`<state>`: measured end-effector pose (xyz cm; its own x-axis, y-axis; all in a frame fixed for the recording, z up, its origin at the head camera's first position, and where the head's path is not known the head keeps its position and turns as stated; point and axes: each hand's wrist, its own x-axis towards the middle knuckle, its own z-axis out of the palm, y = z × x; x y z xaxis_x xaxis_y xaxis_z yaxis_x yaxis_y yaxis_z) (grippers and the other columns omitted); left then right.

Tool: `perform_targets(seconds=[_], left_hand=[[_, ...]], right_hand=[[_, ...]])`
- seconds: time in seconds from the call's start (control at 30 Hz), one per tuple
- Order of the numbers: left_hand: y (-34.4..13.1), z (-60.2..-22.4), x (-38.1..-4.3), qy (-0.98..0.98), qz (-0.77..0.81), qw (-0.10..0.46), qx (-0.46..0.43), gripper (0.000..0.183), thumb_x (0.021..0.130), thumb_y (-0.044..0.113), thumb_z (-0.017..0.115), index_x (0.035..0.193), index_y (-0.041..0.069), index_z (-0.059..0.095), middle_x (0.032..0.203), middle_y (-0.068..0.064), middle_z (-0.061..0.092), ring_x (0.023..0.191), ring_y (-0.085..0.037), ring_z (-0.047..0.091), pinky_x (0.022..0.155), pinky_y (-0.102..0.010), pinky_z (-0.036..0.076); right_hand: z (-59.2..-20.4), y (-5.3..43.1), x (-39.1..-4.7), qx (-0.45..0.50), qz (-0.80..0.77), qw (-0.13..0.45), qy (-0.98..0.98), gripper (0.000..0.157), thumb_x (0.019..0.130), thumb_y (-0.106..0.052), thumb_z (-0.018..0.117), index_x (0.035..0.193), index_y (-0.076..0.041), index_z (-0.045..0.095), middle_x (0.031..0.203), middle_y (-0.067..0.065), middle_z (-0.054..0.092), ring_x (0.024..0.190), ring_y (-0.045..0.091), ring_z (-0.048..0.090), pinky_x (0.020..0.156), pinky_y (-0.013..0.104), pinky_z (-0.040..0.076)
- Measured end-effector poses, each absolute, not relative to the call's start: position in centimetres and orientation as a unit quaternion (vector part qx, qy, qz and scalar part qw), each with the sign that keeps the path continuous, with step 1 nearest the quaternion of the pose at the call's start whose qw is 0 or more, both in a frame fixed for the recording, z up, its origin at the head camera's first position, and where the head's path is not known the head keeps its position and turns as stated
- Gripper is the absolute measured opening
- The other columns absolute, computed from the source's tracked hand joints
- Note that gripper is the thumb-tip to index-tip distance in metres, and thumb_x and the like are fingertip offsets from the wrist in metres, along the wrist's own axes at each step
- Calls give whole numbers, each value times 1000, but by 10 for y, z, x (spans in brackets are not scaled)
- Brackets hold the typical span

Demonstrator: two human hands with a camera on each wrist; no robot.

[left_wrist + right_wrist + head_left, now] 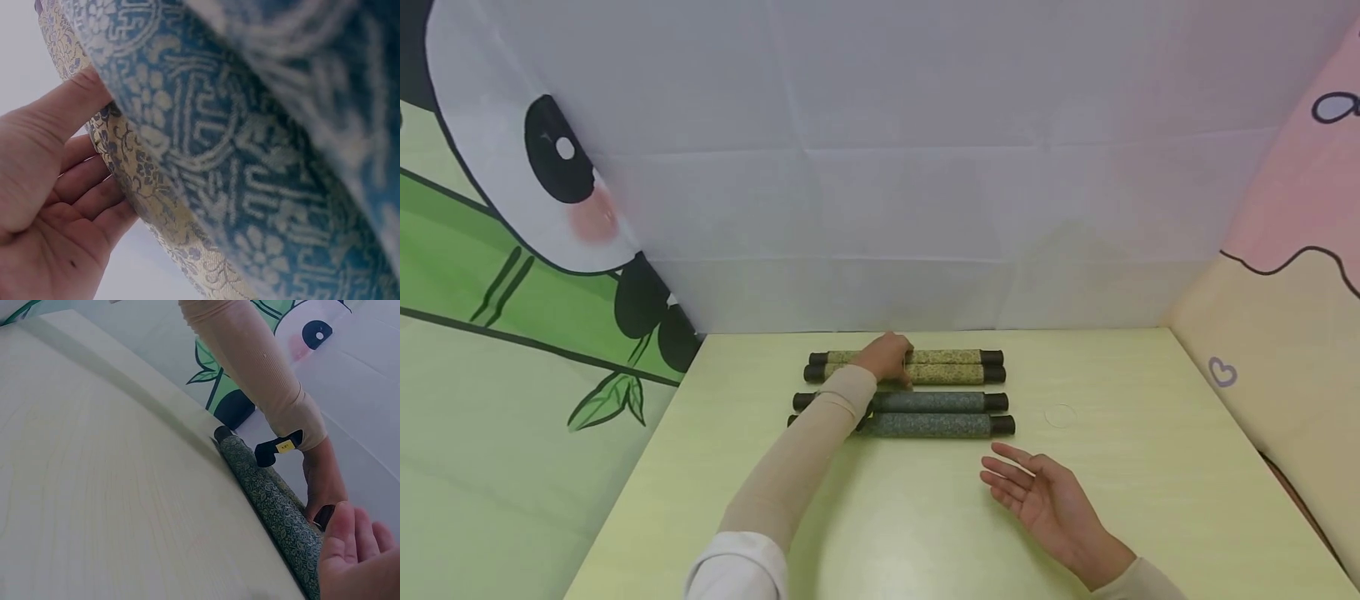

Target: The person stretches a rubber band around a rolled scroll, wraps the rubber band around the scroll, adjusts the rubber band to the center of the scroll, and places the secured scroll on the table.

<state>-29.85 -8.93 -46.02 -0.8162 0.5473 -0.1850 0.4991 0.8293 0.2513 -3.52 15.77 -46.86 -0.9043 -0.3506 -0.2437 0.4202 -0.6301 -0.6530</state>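
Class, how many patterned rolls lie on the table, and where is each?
4. From back to front: far yellow roll, near yellow roll, far bluish roll, and near bluish roll, closest to the person.

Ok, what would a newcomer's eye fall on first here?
Probably the big cartoon eye on the left wall. Then, across the table, two yellow rolls behind two blue-green rolls. The left hand grips at the yellow pair; the right hand is open, nearer the camera.

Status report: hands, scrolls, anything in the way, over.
Left hand on yellow scrolls. Right hand open, empty. Blue scrolls nearer, under left forearm. No obstruction seen.
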Motion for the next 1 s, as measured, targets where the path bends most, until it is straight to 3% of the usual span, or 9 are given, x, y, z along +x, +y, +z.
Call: perform_targets(seconds=[0.2,0.27,0.43,0.57,0.77,0.9,1.0], left_hand=[[-92,-465,-300,945,103,146,273,43,80,32,89,111,10,70,97,-1,67,86,-16,63,88,-38,54],[-94,-464,-299,944,108,158,269,55,82,33,87,126,7,66,109,-4,69,94,-18,65,88,-39,55],[-98,-452,-296,946,133,154,251,75,92,34,78,152,3,45,139,-13,60,119,-26,62,102,-43,50],[-100,-436,-289,943,158,139,259,71,98,33,70,156,5,39,146,-14,55,125,-28,59,106,-46,47],[-100,-421,-262,930,135,101,327,71,96,42,71,153,9,45,136,-10,63,116,-25,63,108,-45,45],[-103,-420,-241,927,97,60,356,81,89,56,73,154,14,46,149,-6,52,136,-25,49,115,-44,38],[-105,-422,-228,923,73,41,375,90,84,64,73,155,15,44,155,-7,45,143,-27,41,118,-47,31]], right_hand=[[-471,158,-36,40,-903,215,370,43,110,-19,28,131,-5,63,128,14,66,122,27,62,105,35,48],[-471,158,-37,38,-902,217,371,45,111,-20,27,129,-5,64,128,13,67,122,27,62,105,36,47],[-468,160,-42,49,-896,227,379,41,112,-24,30,125,-7,65,127,12,67,122,28,62,107,37,46],[-460,161,-49,60,-885,222,404,31,111,-23,39,122,-9,64,125,9,67,121,27,62,106,38,46],[-450,164,-58,52,-871,207,442,26,109,-20,41,117,-11,64,114,5,66,110,24,64,100,35,49],[-450,164,-61,50,-868,204,450,25,108,-18,40,112,-11,64,108,4,66,104,23,64,96,33,51],[-453,164,-61,51,-869,209,445,27,108,-17,39,110,-12,65,105,3,66,101,22,65,94,33,52]])
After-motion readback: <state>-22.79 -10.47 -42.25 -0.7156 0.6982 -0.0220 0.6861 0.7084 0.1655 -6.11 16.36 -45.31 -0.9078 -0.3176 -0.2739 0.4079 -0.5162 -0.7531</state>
